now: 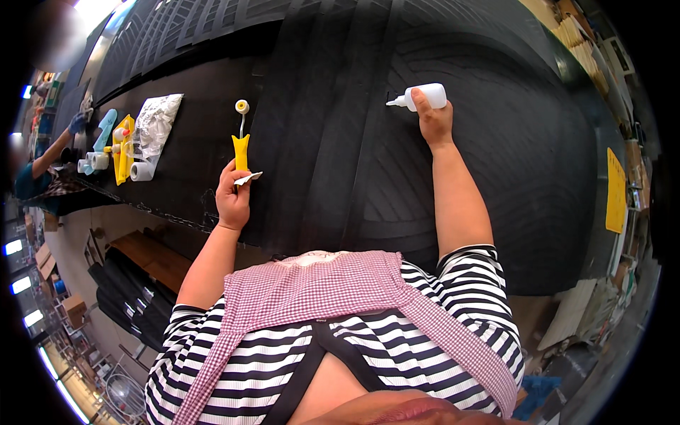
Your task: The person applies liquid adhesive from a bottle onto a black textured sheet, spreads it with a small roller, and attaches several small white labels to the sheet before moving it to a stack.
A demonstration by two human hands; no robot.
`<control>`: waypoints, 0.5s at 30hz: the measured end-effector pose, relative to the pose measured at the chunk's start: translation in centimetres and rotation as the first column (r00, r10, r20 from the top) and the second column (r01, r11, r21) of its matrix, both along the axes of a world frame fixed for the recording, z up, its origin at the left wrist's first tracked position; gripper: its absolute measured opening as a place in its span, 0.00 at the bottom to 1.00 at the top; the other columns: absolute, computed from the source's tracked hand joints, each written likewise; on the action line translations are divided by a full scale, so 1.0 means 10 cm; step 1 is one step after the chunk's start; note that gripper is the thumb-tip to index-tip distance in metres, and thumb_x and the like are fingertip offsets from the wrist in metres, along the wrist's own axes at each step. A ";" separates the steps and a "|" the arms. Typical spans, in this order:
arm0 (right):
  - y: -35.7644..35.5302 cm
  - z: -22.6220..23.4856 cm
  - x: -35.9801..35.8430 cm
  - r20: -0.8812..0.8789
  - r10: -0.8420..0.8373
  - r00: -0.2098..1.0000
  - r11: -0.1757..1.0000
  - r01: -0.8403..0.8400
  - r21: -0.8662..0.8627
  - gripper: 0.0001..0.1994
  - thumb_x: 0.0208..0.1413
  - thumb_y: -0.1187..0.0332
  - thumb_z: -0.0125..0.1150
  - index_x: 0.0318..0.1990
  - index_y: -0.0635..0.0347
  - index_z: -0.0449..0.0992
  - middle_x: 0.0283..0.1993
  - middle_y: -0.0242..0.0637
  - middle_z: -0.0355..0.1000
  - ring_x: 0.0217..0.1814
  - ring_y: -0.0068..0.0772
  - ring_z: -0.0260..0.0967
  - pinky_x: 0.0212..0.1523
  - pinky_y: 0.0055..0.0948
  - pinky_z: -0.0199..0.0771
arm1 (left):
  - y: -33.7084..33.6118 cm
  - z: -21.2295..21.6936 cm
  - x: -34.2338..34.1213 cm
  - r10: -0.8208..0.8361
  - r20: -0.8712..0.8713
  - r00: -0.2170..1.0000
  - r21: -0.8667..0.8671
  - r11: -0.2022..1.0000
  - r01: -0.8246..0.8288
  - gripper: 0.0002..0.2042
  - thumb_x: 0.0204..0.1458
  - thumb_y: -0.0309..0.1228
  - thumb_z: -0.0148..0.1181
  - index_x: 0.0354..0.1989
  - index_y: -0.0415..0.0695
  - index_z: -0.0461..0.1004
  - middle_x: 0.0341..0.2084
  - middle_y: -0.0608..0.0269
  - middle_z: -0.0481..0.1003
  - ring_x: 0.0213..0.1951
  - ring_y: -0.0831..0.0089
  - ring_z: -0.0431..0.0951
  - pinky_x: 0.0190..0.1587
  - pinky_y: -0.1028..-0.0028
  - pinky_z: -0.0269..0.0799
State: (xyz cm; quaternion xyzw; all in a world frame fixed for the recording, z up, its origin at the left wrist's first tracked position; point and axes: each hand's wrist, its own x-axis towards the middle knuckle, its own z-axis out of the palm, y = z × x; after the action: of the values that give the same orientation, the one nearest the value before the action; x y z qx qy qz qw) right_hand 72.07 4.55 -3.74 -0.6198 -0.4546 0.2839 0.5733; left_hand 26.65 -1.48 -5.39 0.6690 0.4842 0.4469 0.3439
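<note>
Black ribbed rubber sheeting [340,142] covers the long workbench. Far left, another person's sleeve [28,180] sits near a crumpled foil bag [157,120] and small tape rolls [142,171]. The left hand [232,198] is closed around a yellow-handled roller [241,145], held upright. The right hand [435,122] grips a white squeeze bottle [423,96], nozzle pointing left against the rubber.

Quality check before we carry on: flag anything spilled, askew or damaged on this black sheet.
Nothing stands out. The left hand holds a yellow-handled roller upright, the right hand a white squeeze bottle lying sideways, nozzle on the black sheet; no spill shows.
</note>
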 end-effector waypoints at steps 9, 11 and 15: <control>-0.03 -0.02 0.03 -0.082 -0.034 0.996 0.998 0.039 0.056 0.19 0.56 0.53 0.66 0.36 0.64 0.82 0.33 0.38 0.80 0.37 0.33 0.79 0.39 0.30 0.74 | 0.00 -0.02 -0.02 0.009 -0.031 0.999 -0.007 1.000 -0.009 0.05 0.57 0.18 0.58 0.38 0.41 0.75 0.54 0.51 0.71 0.48 0.69 0.76 0.53 0.73 0.70; -0.02 -0.02 0.04 -0.073 -0.083 0.994 0.992 0.089 0.084 0.19 0.56 0.53 0.66 0.36 0.64 0.81 0.34 0.39 0.80 0.37 0.34 0.79 0.40 0.30 0.74 | 0.00 -0.03 -0.03 0.008 -0.014 1.000 -0.026 1.000 -0.009 0.05 0.57 0.18 0.58 0.38 0.41 0.75 0.54 0.51 0.71 0.47 0.69 0.77 0.52 0.74 0.70; 0.03 -0.06 0.06 -0.008 -0.148 0.989 0.987 0.148 0.061 0.20 0.56 0.52 0.66 0.37 0.64 0.82 0.34 0.40 0.80 0.38 0.36 0.79 0.41 0.31 0.75 | -0.01 -0.02 -0.03 0.011 0.027 1.000 -0.073 0.997 -0.009 0.05 0.57 0.18 0.58 0.38 0.41 0.75 0.54 0.52 0.71 0.45 0.70 0.77 0.51 0.74 0.71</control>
State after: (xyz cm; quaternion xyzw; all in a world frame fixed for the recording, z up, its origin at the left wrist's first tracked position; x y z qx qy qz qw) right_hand 72.72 4.83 -4.32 -0.6335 -0.4148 0.2275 0.6123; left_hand 26.37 -1.53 -5.62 0.6475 0.4985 0.4399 0.3724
